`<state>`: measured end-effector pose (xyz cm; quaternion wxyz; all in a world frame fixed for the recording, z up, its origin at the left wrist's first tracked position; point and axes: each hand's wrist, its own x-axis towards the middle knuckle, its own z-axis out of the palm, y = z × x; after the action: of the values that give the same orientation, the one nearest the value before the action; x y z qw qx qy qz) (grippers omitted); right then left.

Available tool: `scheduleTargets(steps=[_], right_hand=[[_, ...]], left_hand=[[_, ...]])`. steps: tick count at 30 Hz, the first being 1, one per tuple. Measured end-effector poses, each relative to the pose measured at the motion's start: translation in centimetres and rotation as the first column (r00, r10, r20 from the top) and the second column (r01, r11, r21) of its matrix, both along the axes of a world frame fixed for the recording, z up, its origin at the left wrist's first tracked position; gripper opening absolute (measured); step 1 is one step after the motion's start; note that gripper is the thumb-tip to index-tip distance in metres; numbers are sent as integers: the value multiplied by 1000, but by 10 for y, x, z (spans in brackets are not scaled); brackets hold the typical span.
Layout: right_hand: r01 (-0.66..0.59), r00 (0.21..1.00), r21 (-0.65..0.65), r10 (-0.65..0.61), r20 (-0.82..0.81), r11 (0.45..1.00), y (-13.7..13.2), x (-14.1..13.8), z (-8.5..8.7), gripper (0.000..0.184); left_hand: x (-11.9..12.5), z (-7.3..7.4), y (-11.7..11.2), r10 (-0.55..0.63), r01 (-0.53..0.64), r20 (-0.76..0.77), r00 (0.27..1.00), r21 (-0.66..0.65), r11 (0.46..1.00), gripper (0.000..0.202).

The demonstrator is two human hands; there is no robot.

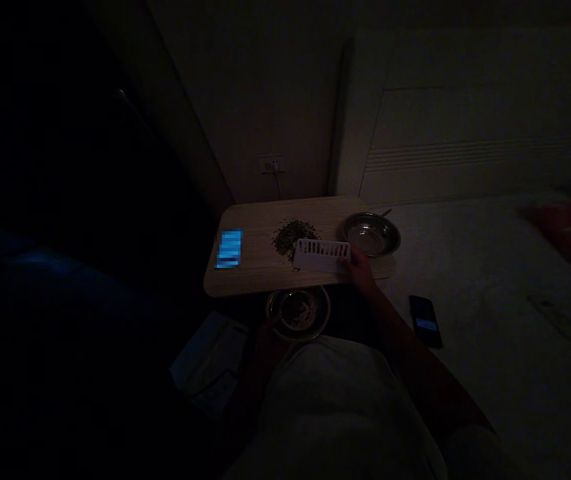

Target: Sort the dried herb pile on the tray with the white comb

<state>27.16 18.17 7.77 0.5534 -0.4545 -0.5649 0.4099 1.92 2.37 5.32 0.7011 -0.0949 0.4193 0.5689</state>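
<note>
My right hand [362, 268] is closed on the right end of a white slotted plastic piece [321, 261], held over the wooden tabletop [254, 283]. A spread heap of small dark bits, like dried leaves or seeds [290, 235], lies just behind the plastic piece, which partly covers it. Below the table's front edge, my left hand [271, 339] grips the left rim of a metal bowl [323, 319]. Dark and pale contents show inside that bowl. Dimness hides most of the left fingers.
Another metal bowl [392, 241] with a handle sticking out stands at the table's right end. A lit screen [229, 249] lies on the left. To the right, a phone [426, 323] rests on a pale bed-like surface [485, 267]. Behind is a wall socket [271, 165] with a cord.
</note>
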Motion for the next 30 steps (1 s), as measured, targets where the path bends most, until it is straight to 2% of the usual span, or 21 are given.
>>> scheduleTargets(steps=[5,8,15,25,27,30], right_hand=[[-31,999,-5,31,-7,1000,-1,-7,-3,50],[-47,999,-17,46,-18,999,-2,-10,-5,52],[-80,995,-53,77,-63,995,-5,-15,-5,44],[-271,961,-175,255,-110,946,-21,-8,5,38],[-214,973,-160,196,-119,964,-19,-6,4,39],[25,985,-96,-41,-169,995,-10,0,0,45]], left_hand=[[-2,-7,-1,-1,1,-6,1000,-30,1000,64],[-3,-10,-1,-22,21,40,999,17,1000,69],[-3,-13,-1,3,-3,16,1000,28,1000,57],[-4,-16,0,13,-15,49,999,41,999,48],[-5,-16,0,17,-18,44,999,35,999,48],[-5,-17,0,8,-8,20,1000,9,1000,48]])
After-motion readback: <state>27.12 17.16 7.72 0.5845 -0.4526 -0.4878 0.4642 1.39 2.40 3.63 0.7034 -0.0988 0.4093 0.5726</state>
